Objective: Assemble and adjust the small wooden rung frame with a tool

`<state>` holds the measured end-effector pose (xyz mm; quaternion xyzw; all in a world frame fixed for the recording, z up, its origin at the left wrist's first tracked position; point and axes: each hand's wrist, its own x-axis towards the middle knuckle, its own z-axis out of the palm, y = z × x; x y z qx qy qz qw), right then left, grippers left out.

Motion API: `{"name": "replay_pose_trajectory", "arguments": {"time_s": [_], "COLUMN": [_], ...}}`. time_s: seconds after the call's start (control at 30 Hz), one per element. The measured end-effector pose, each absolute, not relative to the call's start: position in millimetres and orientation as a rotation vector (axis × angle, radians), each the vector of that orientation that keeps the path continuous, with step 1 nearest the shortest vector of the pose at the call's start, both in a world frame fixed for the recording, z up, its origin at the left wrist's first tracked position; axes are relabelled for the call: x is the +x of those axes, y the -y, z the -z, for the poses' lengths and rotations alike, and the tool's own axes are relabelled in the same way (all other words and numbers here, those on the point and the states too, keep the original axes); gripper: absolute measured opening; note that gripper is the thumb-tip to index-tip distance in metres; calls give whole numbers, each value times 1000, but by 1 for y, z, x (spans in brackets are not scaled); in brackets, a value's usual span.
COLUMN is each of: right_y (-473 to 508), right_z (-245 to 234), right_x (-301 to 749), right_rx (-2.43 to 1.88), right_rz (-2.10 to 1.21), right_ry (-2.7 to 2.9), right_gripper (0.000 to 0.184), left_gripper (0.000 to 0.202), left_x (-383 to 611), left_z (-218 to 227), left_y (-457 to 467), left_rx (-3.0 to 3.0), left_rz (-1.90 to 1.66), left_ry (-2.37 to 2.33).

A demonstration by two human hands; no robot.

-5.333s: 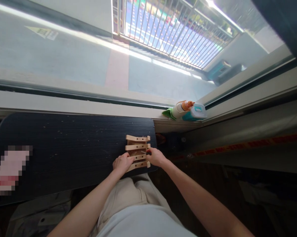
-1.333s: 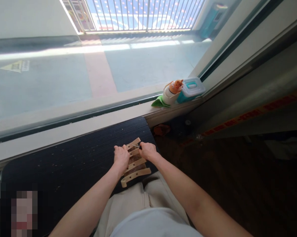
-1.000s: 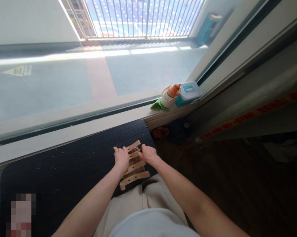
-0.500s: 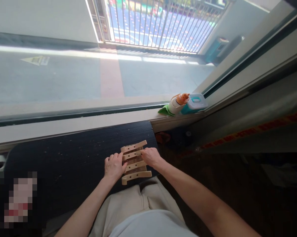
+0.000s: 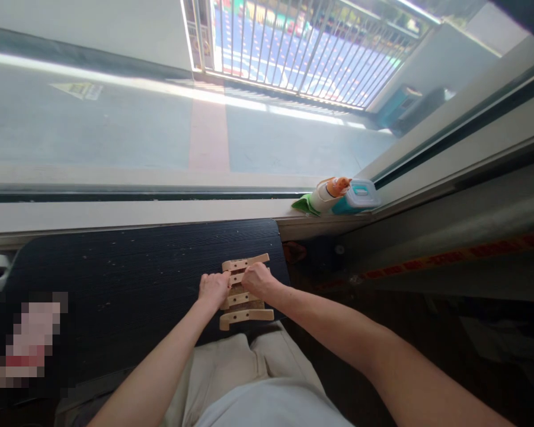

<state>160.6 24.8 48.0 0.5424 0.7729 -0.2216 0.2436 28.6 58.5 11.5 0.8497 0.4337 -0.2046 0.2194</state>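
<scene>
A small wooden rack of pale curved slats [image 5: 244, 296] lies on the right end of a black ribbed tabletop [image 5: 115, 273], close to its front edge. My left hand [image 5: 212, 289] is closed and presses on the left ends of the middle slats. My right hand [image 5: 256, 280] is closed over the upper slats, fingers curled; whatever it pinches is hidden by the fingers. The farthest slat [image 5: 245, 261] and the nearest slat [image 5: 247, 317] stay uncovered.
Behind the table runs a pale window sill [image 5: 137, 212] under a large pane. On the sill's right end lie a white bottle with an orange cap [image 5: 329, 193], a teal lidded box [image 5: 358, 197] and a green cloth [image 5: 303, 205]. Dark floor lies to the right.
The camera has swung about. My right hand has moved left onto the upper slats, covering them more. My left hand has shifted right against the rack. The rack stays near the table's right front corner.
</scene>
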Motion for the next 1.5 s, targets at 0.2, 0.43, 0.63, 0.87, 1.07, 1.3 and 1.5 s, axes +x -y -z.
{"name": "replay_pose_trajectory", "arguments": {"time_s": [0.2,0.43,0.63,0.87,1.07,1.3,1.5], "right_y": [-25,-7,-9,-16,-8,-29,-20], "right_z": [-49,-46,-54,-48,-30,-49,-48], "right_x": [163,162,166,177,174,161,149], "right_rx": [1927,2215,1798,1492,2203,2109,1433], "right_rz": [752,932,708,590,904,683,549], "right_ry": [-1722,-1480,-1990,-2120,-1553,-1670,-2152], "right_gripper": [23,28,20,21,30,24,17], "left_gripper": [29,27,27,25,26,29,27], "left_x": [27,26,26,26,25,24,24], "left_z": [-2,-4,-5,-6,2,-2,-3], "left_y": [-53,-50,-49,-51,-48,-47,-47], "left_rx": [2392,2329,2306,2253,2259,2277,2262], "left_rz": [484,487,482,481,397,405,419], "left_ry": [-1226,-1278,-1316,-1306,-1315,-1319,-1320]}}
